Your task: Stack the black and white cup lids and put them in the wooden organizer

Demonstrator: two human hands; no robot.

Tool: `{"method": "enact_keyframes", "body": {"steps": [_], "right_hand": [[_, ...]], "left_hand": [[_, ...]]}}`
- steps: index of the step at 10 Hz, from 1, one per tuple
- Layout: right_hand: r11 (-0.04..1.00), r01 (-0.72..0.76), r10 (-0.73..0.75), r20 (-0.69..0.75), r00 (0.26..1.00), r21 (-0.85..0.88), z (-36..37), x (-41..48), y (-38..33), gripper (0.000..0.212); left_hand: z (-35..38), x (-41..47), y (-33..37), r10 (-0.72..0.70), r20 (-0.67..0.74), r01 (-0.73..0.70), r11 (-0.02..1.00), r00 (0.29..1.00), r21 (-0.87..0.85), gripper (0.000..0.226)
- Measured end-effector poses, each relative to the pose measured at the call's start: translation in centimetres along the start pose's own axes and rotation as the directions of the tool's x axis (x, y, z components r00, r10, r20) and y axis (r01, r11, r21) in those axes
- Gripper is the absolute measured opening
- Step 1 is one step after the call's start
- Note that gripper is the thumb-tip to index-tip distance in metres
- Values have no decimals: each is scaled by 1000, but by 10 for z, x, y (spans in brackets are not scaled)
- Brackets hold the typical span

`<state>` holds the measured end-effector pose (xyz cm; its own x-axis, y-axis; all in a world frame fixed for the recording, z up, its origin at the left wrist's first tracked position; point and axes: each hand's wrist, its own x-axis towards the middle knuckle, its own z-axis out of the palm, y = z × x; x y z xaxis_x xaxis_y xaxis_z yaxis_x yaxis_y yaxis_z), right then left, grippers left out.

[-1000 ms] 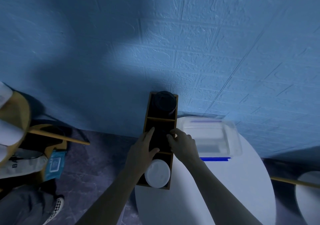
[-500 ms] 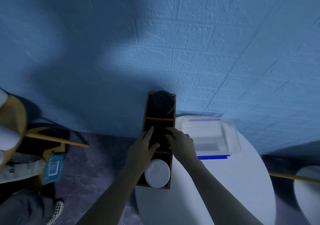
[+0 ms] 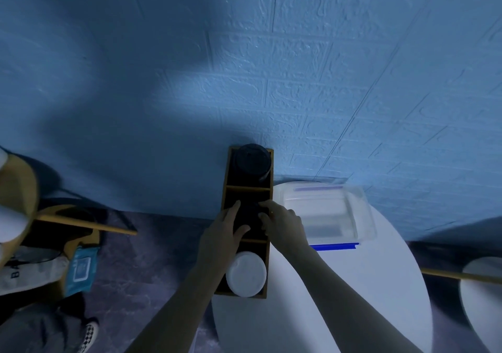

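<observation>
L hand (image 3: pixel 220 233) + R hand (image 3: pixel 282 225) either side of mid slot of wooden organizer (image 3: pixel 248 188), fingers angled inward (holding anything? too dark to tell), both equally near

Surroundings of a round white table by a blue wall

A round white table (image 3: pixel 339 312) is placed against a blue wall (image 3: pixel 298 67) with an embossed brick pattern; a clear plastic container (image 3: pixel 323 214) with a blue edge strip (image 3: pixel 335 247) is set on its far side. A second white round top (image 3: pixel 483 298) is cut off at the right edge. On the left, yellow wooden furniture (image 3: pixel 16 189), a white bag (image 3: pixel 30 271) with dark letters and a blue packet (image 3: pixel 81 268) are seen above a grey stone floor (image 3: pixel 152 260), and a checkered shoe (image 3: pixel 88 335) is visible below.
</observation>
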<state>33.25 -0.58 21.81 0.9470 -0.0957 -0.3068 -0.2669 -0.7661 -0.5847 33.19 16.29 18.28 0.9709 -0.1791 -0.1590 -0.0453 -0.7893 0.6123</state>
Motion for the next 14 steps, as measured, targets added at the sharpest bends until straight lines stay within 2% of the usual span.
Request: {"method": "enact_keyframes", "body": {"steps": [4, 8, 11, 12, 13, 14], "right_hand": [[997, 19, -19, -10, 1000, 74, 0, -15, 3, 38], [996, 35, -40, 58, 998, 80, -10, -27, 14, 42], [995, 92, -94, 74, 993, 21, -12, -35, 28, 41], [993, 119, -118, 78, 990, -15, -12, -45, 38, 40], [987, 142, -135, 89, 987, -74, -16, -59, 57, 42], [978, 161, -154, 62, 986, -131, -28, -71, 73, 44]], "left_hand": [[3, -6, -1, -8, 18, 8, 1000, 1000, 0, 73], [4, -14, 2, -16, 5, 16, 1000, 1000, 18, 72], [3, -25, 12, 50, -125, -28, 985, 991, 173, 55], [7, -39, 13, 122, -192, -75, 969, 974, 234, 46], [14, -54, 17, 184, -221, -106, 940, 958, 324, 40], [20, -60, 36, 207, -190, -129, 925, 960, 358, 45]]}}
